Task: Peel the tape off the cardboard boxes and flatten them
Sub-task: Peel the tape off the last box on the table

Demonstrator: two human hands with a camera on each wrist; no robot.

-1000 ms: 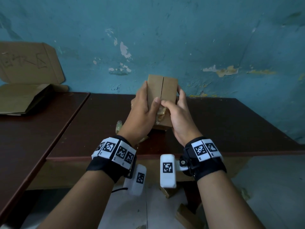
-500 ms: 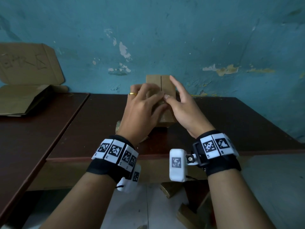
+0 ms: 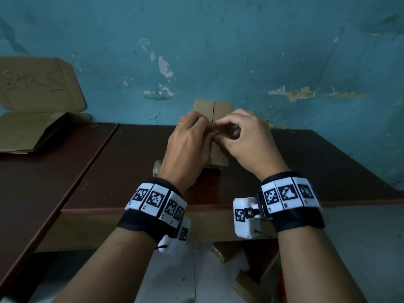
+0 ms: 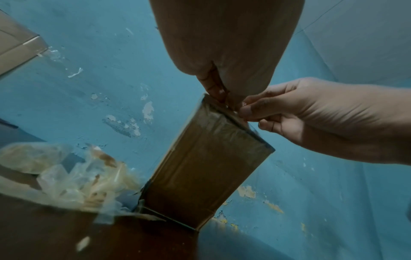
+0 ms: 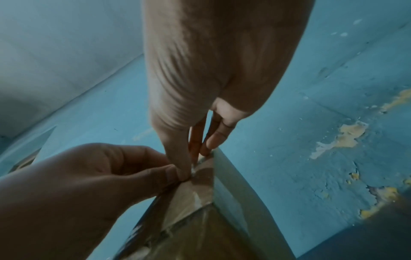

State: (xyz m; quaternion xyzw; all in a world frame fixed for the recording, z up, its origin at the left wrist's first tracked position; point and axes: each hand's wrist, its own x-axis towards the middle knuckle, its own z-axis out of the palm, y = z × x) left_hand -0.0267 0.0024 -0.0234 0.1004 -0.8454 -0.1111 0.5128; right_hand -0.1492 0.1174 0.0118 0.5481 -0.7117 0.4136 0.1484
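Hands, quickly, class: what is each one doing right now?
Left hand: fingers curled, pinching at the tape on the cardboard box.
Right hand: fingers curled, pinching at the same tape.

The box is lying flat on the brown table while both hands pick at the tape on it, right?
Not quite. The box stands upright on the brown table, as the left wrist view shows. Both the left hand and right hand do pick at the tape.
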